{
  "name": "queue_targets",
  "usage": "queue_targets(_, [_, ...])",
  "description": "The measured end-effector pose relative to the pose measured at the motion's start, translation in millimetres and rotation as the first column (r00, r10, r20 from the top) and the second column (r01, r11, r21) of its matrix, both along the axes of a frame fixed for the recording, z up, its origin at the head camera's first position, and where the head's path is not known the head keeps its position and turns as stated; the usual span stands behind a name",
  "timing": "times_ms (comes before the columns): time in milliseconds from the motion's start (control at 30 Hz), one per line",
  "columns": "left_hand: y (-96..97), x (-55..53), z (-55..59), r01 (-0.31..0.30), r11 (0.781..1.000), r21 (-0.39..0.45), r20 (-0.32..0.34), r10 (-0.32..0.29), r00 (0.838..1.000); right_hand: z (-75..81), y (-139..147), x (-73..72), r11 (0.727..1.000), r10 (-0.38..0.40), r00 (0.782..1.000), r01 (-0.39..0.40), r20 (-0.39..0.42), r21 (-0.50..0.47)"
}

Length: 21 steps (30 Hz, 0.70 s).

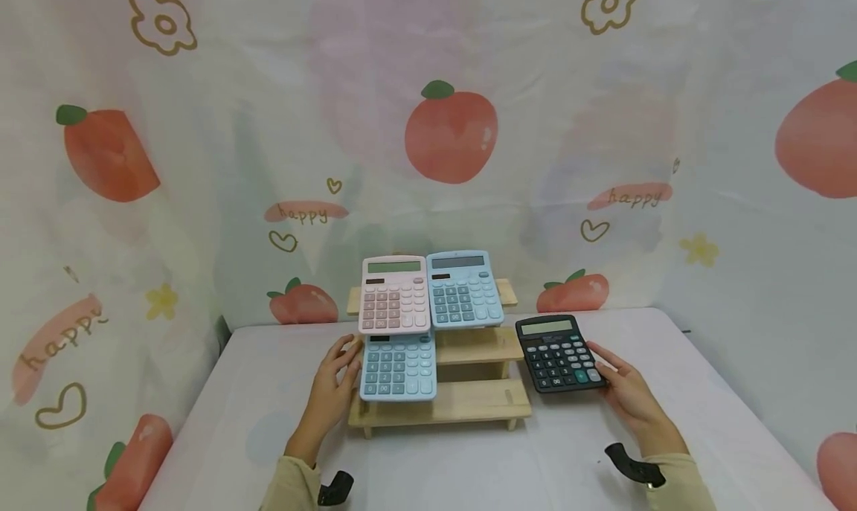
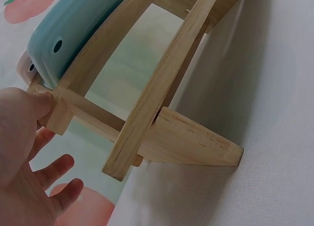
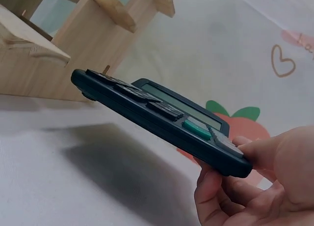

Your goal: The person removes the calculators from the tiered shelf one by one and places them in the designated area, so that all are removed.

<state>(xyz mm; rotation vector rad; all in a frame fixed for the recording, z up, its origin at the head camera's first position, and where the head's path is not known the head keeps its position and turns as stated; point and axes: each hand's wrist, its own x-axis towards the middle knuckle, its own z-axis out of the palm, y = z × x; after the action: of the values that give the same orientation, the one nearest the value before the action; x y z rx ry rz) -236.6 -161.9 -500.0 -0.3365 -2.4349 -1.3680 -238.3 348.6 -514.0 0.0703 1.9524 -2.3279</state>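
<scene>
Head view: we see a person's two hands at work around a tiered wooden stand (image 1: 482,403) on a white-covered table (image 1: 569,451). On the stand, a pink calculator (image 1: 393,295) and an upper blue calculator (image 1: 465,291) sit side by side, with a lower blue calculator (image 1: 398,367) beneath the pink one, its top edge hidden. The left hand (image 1: 328,392) touches the stand's left end, beside the lower blue calculator. To the right of the stand, the right hand (image 1: 629,396) pinches a black calculator (image 1: 561,353) by its lower right side, screen facing up. Behind hangs a fruit-printed backdrop (image 1: 535,72).

Left wrist view: we find the thumb and index finger pinching the end of a wooden slat, the other fingers bent loosely and spread apart. A blue casing (image 2: 73,34) with a dark hole rests against the wood just above, a pink edge beyond it.

Right wrist view: we see the black calculator tilted and raised above the table, its shadow below, one corner between the thumb on top and the curled fingers underneath.
</scene>
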Motion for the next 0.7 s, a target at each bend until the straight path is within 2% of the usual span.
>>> queue_targets(200, [-0.6,0.7,0.9,-0.001,1.0,0.005,0.011,0.001,1.0,-4.7,-2.5,-0.5,0.999,-0.027,0.998,0.025,0.058,0.038])
queue_targets(400, [-0.4,0.8,0.7,-0.001,1.0,0.004,0.008,0.001,1.0,-9.1,-2.7,-2.8,0.998,-0.047,0.996,0.043,0.077,0.047])
queue_targets(700, [-0.3,1.6,0.7,0.002,1.0,0.007,0.007,-0.002,1.0,-10.5,-6.9,-4.5,0.99,-0.05,0.993,0.036,0.108,0.133])
